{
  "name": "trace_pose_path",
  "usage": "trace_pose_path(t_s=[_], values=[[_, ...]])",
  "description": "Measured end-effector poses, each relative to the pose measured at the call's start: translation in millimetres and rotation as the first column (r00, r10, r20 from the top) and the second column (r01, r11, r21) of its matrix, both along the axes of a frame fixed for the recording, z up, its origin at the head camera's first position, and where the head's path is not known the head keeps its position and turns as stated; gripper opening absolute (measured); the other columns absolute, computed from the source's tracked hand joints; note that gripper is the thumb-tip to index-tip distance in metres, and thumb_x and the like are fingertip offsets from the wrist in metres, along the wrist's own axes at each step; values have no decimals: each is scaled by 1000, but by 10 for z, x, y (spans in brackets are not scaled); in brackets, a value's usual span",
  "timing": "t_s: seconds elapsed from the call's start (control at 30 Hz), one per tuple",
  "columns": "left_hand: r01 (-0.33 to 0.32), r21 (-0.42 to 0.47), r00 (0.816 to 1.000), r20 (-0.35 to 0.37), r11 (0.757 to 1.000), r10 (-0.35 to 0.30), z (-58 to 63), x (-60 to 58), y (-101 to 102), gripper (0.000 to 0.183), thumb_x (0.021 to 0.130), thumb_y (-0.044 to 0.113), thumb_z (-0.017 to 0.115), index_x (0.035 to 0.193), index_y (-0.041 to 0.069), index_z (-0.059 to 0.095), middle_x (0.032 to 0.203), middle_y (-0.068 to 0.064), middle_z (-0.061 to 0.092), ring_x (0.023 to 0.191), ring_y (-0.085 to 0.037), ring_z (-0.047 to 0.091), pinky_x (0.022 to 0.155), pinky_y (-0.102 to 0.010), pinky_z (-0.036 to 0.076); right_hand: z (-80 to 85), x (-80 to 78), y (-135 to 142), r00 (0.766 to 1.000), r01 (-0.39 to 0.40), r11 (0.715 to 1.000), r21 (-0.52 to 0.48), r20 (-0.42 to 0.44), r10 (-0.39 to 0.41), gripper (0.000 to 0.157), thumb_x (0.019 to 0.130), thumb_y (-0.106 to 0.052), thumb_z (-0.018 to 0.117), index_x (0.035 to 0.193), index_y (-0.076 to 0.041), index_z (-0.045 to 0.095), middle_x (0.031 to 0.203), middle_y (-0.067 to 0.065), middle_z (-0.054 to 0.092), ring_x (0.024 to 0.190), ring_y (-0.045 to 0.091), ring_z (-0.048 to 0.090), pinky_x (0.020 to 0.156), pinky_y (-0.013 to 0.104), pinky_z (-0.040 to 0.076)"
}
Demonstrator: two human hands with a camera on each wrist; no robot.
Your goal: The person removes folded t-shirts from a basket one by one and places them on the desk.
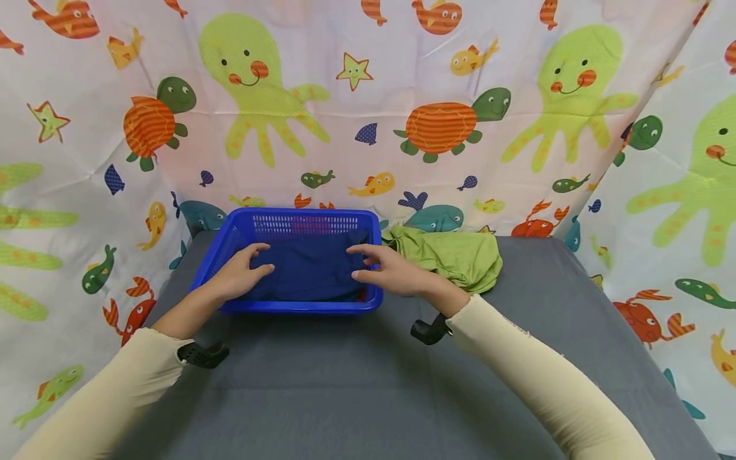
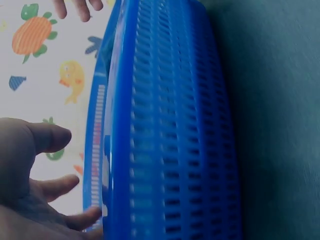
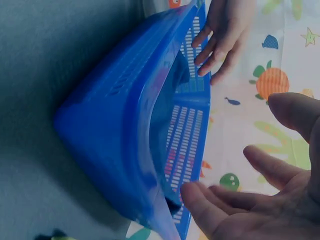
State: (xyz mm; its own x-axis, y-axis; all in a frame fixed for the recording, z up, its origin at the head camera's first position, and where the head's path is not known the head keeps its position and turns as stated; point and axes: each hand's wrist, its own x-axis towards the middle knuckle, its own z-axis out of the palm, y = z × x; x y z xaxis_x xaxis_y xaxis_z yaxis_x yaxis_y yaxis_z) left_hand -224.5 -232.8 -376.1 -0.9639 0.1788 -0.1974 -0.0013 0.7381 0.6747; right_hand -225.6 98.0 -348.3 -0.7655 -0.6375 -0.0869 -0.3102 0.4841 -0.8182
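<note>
A blue plastic basket (image 1: 299,308) with slotted walls stands at the back left of the grey table. Dark blue cloth (image 1: 313,265) lies spread inside it, with a bit of red showing at its right edge. Over the basket's left side hovers my left hand (image 1: 238,273), fingers parted and holding nothing. My right hand (image 1: 388,265) is above the right rim, its fingers loosely bent and nothing between them. In the right wrist view the basket wall (image 3: 107,130) stands beside the right hand's fingertips. A crumpled light green cloth (image 1: 451,255) lies just right of the basket.
Grey cloth covers the table (image 1: 322,383). Behind it and along both sides hangs a white curtain (image 1: 356,38) printed with sea animals. Dark straps (image 1: 431,331) sit at both wrists, by the cream sleeves (image 1: 535,370).
</note>
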Motion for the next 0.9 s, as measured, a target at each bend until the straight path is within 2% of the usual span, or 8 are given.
trace_pose_path(t_s=[0.17,0.3,0.4,0.47,0.67,0.8,0.9], values=[[4,-51,998,60,999,-1,-19,15,-140,74,106,36,49,161,2,13,164,-34,13,148,-56,19,115,-73,24,-10,-24,-142,997,7,998,57,76,-11,60,103,-29,58,158,-20,35,169,10,22,153,44,25,120,58,33],[17,-69,993,120,997,-9,-34,2,-202,76,106,36,48,161,1,10,164,-36,11,148,-57,17,115,-74,22,-32,-59,-252,990,31,994,105,132,-45,65,102,-35,58,160,-23,30,170,7,20,156,39,20,123,57,27],[32,-60,984,175,998,-21,-34,-30,-221,77,106,38,47,161,1,9,164,-36,10,149,-57,16,115,-74,22,-54,-92,-322,980,81,990,119,172,-101,68,102,-37,59,161,-22,28,170,7,20,157,34,20,124,56,25],[38,-18,972,233,999,-32,-28,-51,-245,79,106,40,46,162,2,5,164,-35,6,149,-58,13,115,-75,20,-70,-108,-376,971,117,985,123,194,-140,71,101,-37,59,162,-22,25,171,7,19,158,32,19,125,56,24],[13,134,916,397,991,-66,18,-90,-319,85,107,42,44,162,12,-13,165,-30,-17,151,-57,-6,114,-79,9,-72,-158,-536,930,232,963,134,260,-260,79,100,-40,61,164,-22,18,172,5,14,158,29,19,126,54,23],[-7,166,896,438,986,-68,23,-117,-339,87,107,40,43,160,15,-21,164,-29,-24,151,-56,-12,113,-80,8,-76,-214,-601,891,310,944,115,311,-331,81,99,-40,62,163,-18,18,171,8,15,157,31,21,126,53,22],[-9,167,888,455,986,-69,7,-152,-349,87,108,40,43,159,17,-24,163,-29,-26,150,-57,-14,113,-81,9,-94,-262,-618,850,369,926,83,372,-372,81,100,-39,61,163,-17,16,171,8,13,158,31,18,127,54,18]])
